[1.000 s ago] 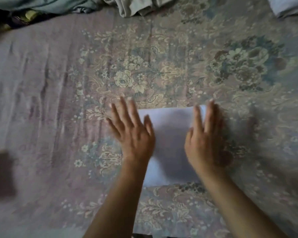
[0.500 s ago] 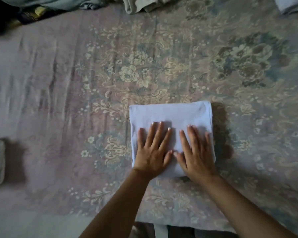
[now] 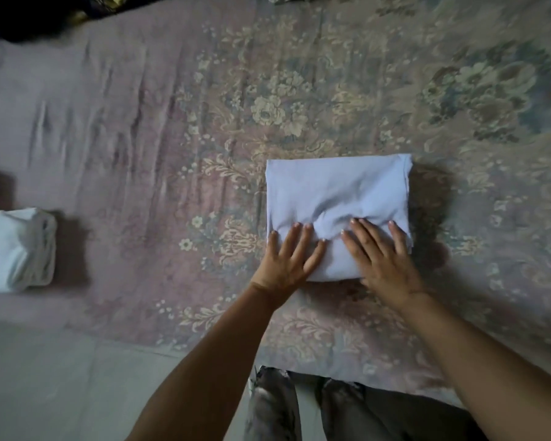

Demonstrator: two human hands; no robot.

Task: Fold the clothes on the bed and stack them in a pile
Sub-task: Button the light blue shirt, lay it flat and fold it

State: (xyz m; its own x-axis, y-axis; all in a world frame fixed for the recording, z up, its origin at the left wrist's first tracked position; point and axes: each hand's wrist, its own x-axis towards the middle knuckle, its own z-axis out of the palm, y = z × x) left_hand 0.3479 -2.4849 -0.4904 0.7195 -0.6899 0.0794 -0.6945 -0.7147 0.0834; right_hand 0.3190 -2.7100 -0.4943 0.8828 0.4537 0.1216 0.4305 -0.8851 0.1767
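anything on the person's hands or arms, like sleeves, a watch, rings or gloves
No. Both forearms are bare all the way to the bottom edge of the picture, with no sleeve cuff showing. The left hand and right hand have no gloves, and no watch, bracelet or ring shows. The fingernails look short and pale; the light is too dim to tell about polish.

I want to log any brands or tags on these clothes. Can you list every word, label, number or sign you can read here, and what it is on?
None: no readable text shows in the head view.
Folded pale blue garment: plain, no tag or print visible.
White folded pile at the left: blurred, no lettering to make out.
Bedspread: floral pattern only, no words.
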